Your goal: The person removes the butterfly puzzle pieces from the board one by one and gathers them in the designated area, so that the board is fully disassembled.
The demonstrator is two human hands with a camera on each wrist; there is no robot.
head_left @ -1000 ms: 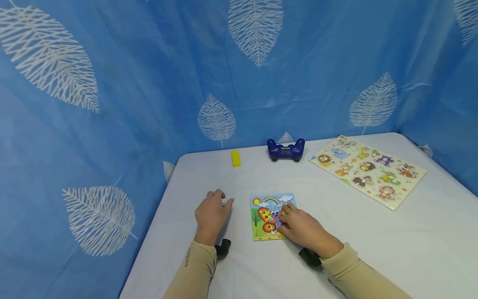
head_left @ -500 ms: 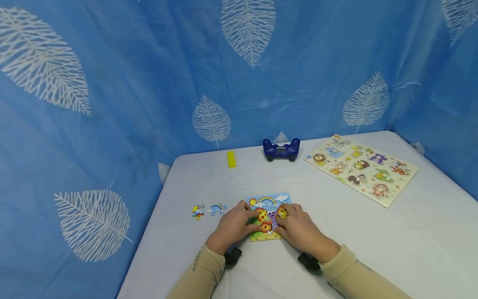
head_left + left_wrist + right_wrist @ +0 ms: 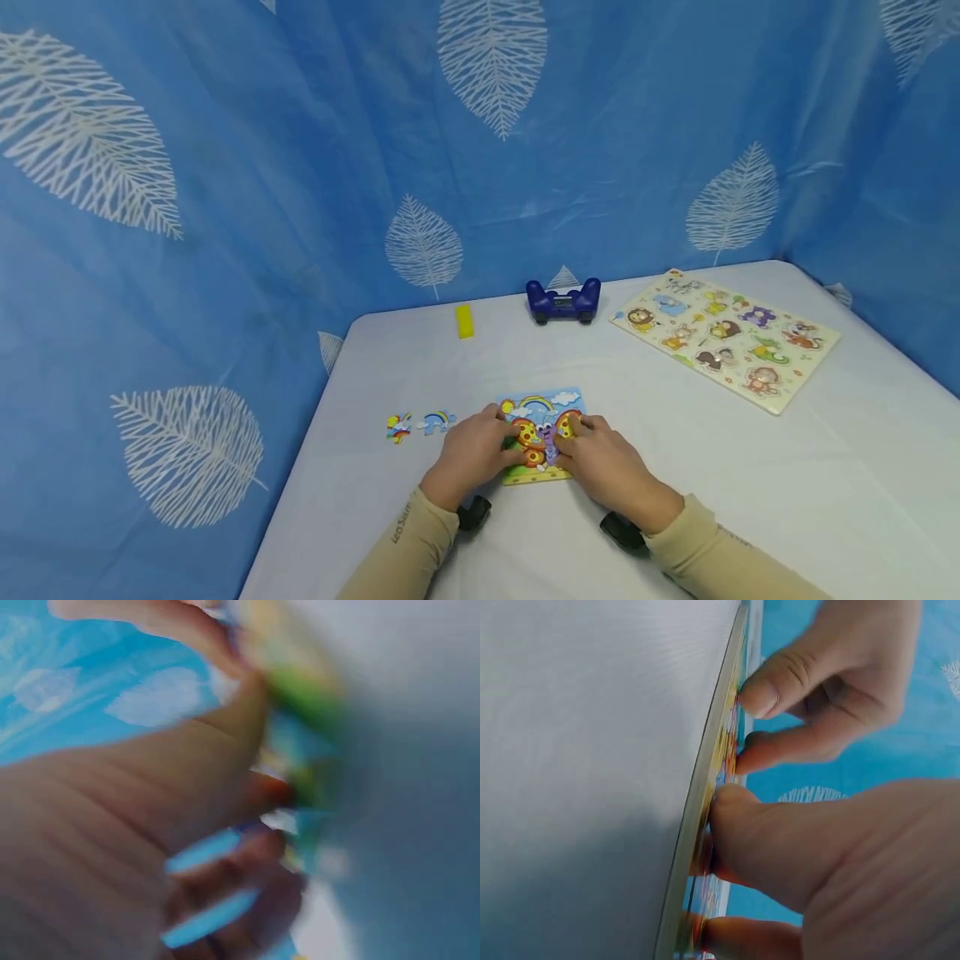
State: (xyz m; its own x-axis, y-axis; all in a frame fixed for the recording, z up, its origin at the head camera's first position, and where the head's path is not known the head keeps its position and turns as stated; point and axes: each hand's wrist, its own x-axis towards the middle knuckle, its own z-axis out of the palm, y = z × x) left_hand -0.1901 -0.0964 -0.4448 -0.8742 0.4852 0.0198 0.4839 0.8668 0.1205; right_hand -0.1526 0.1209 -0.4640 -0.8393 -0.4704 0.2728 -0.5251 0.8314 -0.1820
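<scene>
A square butterfly jigsaw puzzle (image 3: 540, 477) lies on the white table, its picture showing a sun, a rainbow and a purple butterfly. My left hand (image 3: 472, 454) is at the puzzle's left side, thumb and index fingertips touching its face by the left wing. Over the right side, my right hand (image 3: 603, 462) has thumb and fingers around a yellow-spotted wing puzzle piece (image 3: 567, 426). In the right wrist view, the right thumb (image 3: 731, 817) rests on the puzzle face, close to the left fingertips. Motion blurs the left wrist view.
Two loose puzzle pieces lie left of the hands, a sun piece (image 3: 399, 427) and a rainbow piece (image 3: 437, 422). Toward the back are a yellow block (image 3: 465, 322) and a blue game controller (image 3: 564, 302). An animal puzzle board (image 3: 726, 337) lies at the back right.
My left hand has moved right from the loose pieces to the puzzle, uncovering them. My right hand stays at the puzzle's right side; the wing piece there now shows more plainly.
</scene>
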